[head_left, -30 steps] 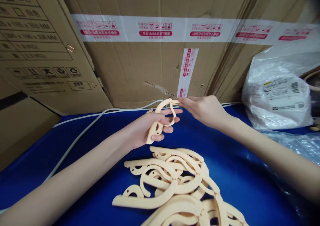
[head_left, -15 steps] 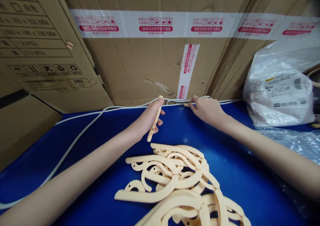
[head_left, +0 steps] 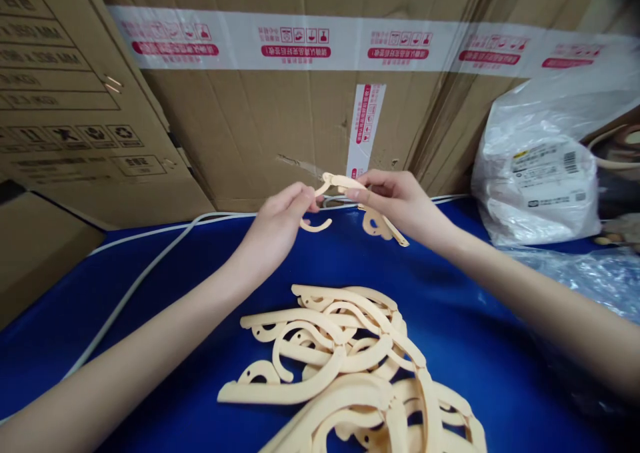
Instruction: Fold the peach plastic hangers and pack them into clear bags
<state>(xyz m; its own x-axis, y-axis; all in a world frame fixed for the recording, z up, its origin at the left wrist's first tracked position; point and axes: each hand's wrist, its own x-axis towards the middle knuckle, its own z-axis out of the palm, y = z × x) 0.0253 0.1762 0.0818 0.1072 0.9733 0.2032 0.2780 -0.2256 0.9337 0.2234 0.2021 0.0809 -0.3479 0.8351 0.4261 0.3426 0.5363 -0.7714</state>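
Note:
Above the back of the blue surface, a beige plastic folding hanger spans the space between my two hands. My left hand is closed around its left part, and a curved hook end sticks out below the fingers. On the other side, my right hand pinches it near the middle joint with thumb and fingers. A straight beige arm with a rounded cut-out piece shows below the right hand; whether it joins the held hanger is unclear. Nearer to me lies a loose pile of similar folding hangers.
Cardboard boxes with white-and-red tape form a wall behind the blue surface. A white cable runs along the back and down the left. A labelled plastic bag stands at the right, with clear plastic wrap before it.
My right hand has lifted from the back edge and come to the piece in my left hand. That piece was a narrow edge-on strip; now it is spread between both hands.

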